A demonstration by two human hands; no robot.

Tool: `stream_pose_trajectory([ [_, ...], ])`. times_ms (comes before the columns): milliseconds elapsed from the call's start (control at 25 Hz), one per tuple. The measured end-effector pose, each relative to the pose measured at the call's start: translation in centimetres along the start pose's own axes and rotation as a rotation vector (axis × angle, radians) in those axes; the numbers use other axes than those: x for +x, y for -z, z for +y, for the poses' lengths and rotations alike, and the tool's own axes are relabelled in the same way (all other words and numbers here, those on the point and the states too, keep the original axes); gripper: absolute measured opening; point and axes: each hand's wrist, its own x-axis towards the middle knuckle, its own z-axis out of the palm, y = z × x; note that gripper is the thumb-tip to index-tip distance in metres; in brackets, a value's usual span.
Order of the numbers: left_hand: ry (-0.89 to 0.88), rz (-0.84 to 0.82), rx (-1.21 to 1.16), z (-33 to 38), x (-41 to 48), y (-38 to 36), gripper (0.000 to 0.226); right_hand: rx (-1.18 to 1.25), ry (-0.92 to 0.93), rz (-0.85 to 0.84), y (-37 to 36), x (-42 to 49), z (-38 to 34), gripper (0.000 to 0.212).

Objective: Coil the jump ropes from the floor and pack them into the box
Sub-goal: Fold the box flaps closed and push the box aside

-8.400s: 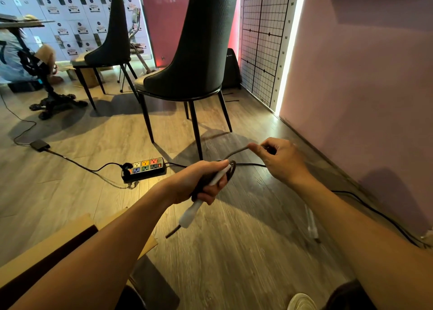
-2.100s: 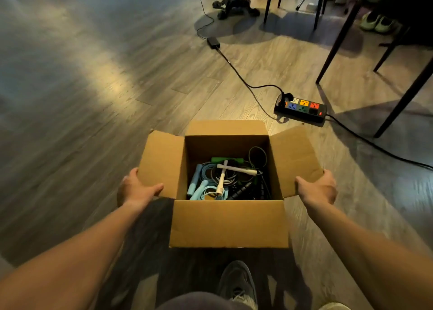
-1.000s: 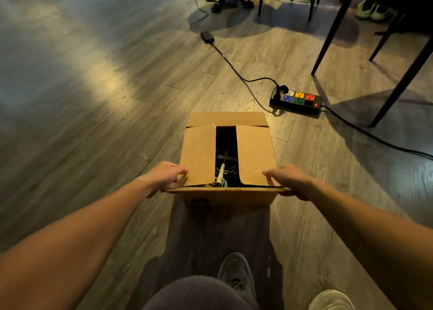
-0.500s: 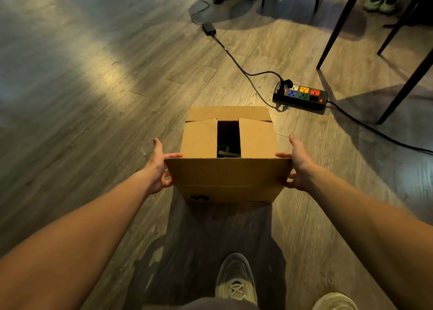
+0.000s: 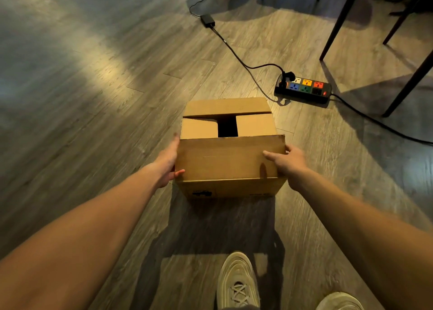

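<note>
The cardboard box [image 5: 229,189] stands on the wooden floor in front of my feet. Its two side flaps are folded in, the far flap [image 5: 226,107] leans over them, and a dark gap stays between them. The jump ropes are hidden inside. The near flap [image 5: 230,156] is tilted over the opening. My left hand [image 5: 167,163] holds that flap's left edge, thumb on its upper face. My right hand [image 5: 289,161] holds its right edge, thumb on top and fingers round the side.
A black power strip [image 5: 304,88] with coloured sockets lies just beyond the box to the right, its cables running up-left to an adapter [image 5: 207,20] and off right. Dark chair legs [image 5: 337,21] stand at the upper right. My shoes [image 5: 237,284] are below the box.
The side flaps were folded in a second ago. Since then both hands have lifted the near flap and swung it over the opening, hiding the ropes; the gap has shrunk.
</note>
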Motion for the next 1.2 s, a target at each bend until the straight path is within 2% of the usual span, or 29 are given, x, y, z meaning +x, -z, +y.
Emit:
stream_pose_trajectory([
  [80,-0.088,0.051,0.17,-1.0,0.5,0.0,0.066,-0.156,0.05,0.082,-0.5,0.6,0.8,0.066],
  [160,-0.159,0.136,0.356,-1.7,1.3,0.2,0.061,-0.252,0.056,0.143,-0.9,1.1,0.8,0.065],
  [280,-0.246,0.234,0.518,-1.7,2.5,0.1,0.064,-0.351,0.099,0.146,-1.4,1.7,0.6,0.071],
  [400,-0.332,0.323,0.678,-0.8,3.6,-0.5,0.069,-0.671,0.318,0.066,-2.3,1.5,0.5,0.061],
  [480,-0.371,0.365,0.752,-0.1,4.1,-1.0,0.069,-0.842,0.432,0.022,-3.1,1.5,1.1,0.067],
  [640,-0.367,0.356,0.945,2.2,4.8,-1.1,0.071,-0.932,0.453,0.059,-4.0,2.3,2.5,0.075],
  [720,-0.335,0.331,1.063,3.3,5.2,-0.7,0.08,-0.971,0.485,0.088,-4.1,2.5,3.0,0.075],
  [760,-0.31,0.279,0.996,3.9,5.8,-0.5,0.087,-0.989,0.5,0.098,-4.2,2.6,3.2,0.075],
  [880,-0.145,0.037,0.522,5.4,7.1,-1.3,0.105,-1.009,0.54,0.123,-4.4,2.6,3.8,0.076],
  [960,-0.114,-0.045,0.307,6.8,8.4,-2.8,0.107,-0.998,0.549,0.128,-4.4,2.7,4.0,0.078],
  [1000,-0.128,-0.037,0.214,7.5,9.7,-3.2,0.103,-0.985,0.554,0.125,-4.3,2.8,4.0,0.078],
  [1080,-0.16,0.002,0.063,8.8,10.7,-4.2,0.08,-0.947,0.558,0.12,-4.0,3.2,3.9,0.078],
  [1160,-0.245,-0.023,-0.025,9.7,10.7,-4.8,0.053,-0.915,0.563,0.112,-3.6,3.9,3.6,0.078],
  [1200,-0.291,-0.052,-0.056,9.9,10.3,-5.1,0.047,-0.898,0.565,0.112,-3.4,4.2,3.5,0.078],
])
